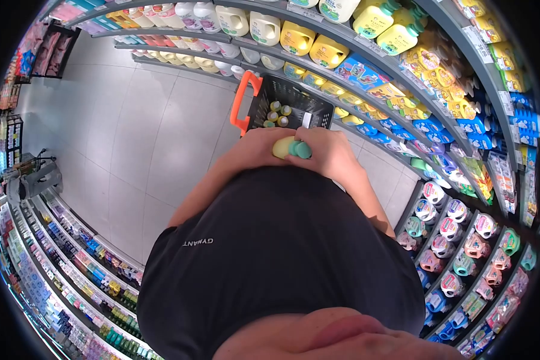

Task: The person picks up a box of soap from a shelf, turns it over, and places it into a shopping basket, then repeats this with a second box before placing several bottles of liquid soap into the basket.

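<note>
A yellow bottle with a green pump top (291, 148) is held close in front of the dark shirt. My left hand (259, 147) is wrapped round the bottle's body. On the other side, my right hand (325, 150) is closed at its green top. Just beyond both hands stands a black basket (291, 90) with an orange handle (244, 102). Inside it are several small round-topped containers (275, 107) and a white item (306, 119).
Shelves of detergent bottles (297, 38) curve along the front and right. More bottles (450, 228) fill racks at the lower right. Shelves of small goods (72, 258) line the lower left, near a grey object (35, 181). Tiled floor (132, 120) spreads to the left.
</note>
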`<state>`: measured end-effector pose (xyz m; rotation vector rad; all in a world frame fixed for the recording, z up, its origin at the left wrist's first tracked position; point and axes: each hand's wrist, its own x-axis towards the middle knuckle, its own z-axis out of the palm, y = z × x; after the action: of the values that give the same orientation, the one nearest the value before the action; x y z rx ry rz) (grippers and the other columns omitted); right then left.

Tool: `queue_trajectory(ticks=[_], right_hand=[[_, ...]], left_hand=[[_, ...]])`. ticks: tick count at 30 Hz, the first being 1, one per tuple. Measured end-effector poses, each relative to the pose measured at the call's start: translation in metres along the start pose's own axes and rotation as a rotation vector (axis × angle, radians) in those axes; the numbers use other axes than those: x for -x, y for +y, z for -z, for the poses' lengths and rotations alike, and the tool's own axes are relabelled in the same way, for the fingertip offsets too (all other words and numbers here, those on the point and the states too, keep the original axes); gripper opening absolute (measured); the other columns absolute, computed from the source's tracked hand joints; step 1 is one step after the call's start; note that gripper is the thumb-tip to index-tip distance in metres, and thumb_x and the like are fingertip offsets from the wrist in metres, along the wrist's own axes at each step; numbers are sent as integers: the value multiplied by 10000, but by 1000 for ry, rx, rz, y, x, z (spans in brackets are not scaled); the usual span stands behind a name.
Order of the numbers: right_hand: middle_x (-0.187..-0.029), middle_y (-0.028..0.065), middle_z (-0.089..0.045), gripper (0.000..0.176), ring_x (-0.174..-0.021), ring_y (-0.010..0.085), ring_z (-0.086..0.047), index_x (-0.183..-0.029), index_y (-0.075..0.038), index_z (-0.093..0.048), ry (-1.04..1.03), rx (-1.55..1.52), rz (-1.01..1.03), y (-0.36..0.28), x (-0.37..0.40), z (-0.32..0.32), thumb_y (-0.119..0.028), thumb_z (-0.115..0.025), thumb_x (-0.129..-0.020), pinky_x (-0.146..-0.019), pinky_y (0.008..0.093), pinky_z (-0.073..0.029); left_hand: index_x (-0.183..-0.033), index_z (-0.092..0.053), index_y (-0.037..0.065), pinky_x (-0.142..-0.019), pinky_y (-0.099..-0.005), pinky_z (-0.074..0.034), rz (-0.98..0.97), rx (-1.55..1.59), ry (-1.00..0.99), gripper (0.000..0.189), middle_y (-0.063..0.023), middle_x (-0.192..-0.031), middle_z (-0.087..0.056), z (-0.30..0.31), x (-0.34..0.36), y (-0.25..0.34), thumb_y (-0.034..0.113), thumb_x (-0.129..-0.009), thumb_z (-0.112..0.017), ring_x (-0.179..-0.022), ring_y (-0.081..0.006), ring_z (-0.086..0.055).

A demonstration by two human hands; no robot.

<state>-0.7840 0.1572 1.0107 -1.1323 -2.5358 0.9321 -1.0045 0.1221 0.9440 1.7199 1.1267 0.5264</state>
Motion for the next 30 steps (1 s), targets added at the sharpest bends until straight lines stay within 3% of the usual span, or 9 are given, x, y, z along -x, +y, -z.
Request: queue_trajectory(ticks=[11, 17, 19, 23, 26, 29, 30], right_hand=[[-794, 145, -693, 367, -787, 378, -688, -994, -79, -615, -124, 49, -60, 19, -11, -28, -334, -804, -811, -654, 481, -533], [-847, 140, -696, 367, -825, 362, -696, -1056, -81, -604, -270, 84, -118, 50, -21, -66, -302, -788, -827, -651, 486, -547], [-882, 138, -700, 379, -834, 353, -699, -1068, -91, -609, -302, 83, -142, 65, -26, -81, -311, -794, -822, -648, 483, -548], [-844, 135, -681, 391, -789, 352, -688, -1013, -123, -606, -207, 93, -241, 123, -22, -146, -401, -802, -821, -682, 461, -548], [-938, 143, -688, 389, -890, 357, -690, -1044, -100, -595, -448, 128, -504, 172, -34, -188, -401, -758, -858, -727, 491, -548], [-926, 170, -681, 395, -892, 384, -684, -1072, -90, -570, -363, 138, -560, 232, -37, -246, -405, -722, -888, -735, 505, -545], [-926, 176, -688, 391, -896, 392, -686, -1063, -95, -578, -400, 157, -632, 255, -44, -268, -412, -728, -890, -738, 513, -539]], left_hand=[[-1328, -638, 158, -950, -440, -520, -13, -40, -8, 599, -95, -1233, -702, -19, -7, -43, 311, -775, -807, -1143, -328, -661], [-1321, -627, 113, -1007, -445, -499, 122, 79, -174, 597, -130, -1252, -681, -36, -14, -79, 301, -785, -812, -1205, -341, -623], [-1340, -604, 103, -1024, -444, -493, 90, 65, -73, 602, -132, -1282, -662, -58, -14, -110, 294, -805, -802, -1217, -343, -616], [-1389, -541, 76, -1058, -450, -477, 134, 46, 87, 621, -159, -1349, -610, -113, -15, -177, 271, -847, -773, -1241, -353, -601], [-1396, -511, 37, -1012, -479, -496, 418, 75, -95, 586, -222, -1302, -605, -114, -29, -203, 224, -879, -713, -1168, -381, -634], [-1314, -572, 62, -915, -484, -541, 502, 31, -275, 472, -189, -1192, -670, -117, -44, -245, 220, -875, -649, -1100, -372, -661], [-1303, -579, 65, -911, -484, -542, 495, 34, -251, 454, -183, -1164, -677, -121, -47, -258, 218, -880, -642, -1091, -367, -662]])
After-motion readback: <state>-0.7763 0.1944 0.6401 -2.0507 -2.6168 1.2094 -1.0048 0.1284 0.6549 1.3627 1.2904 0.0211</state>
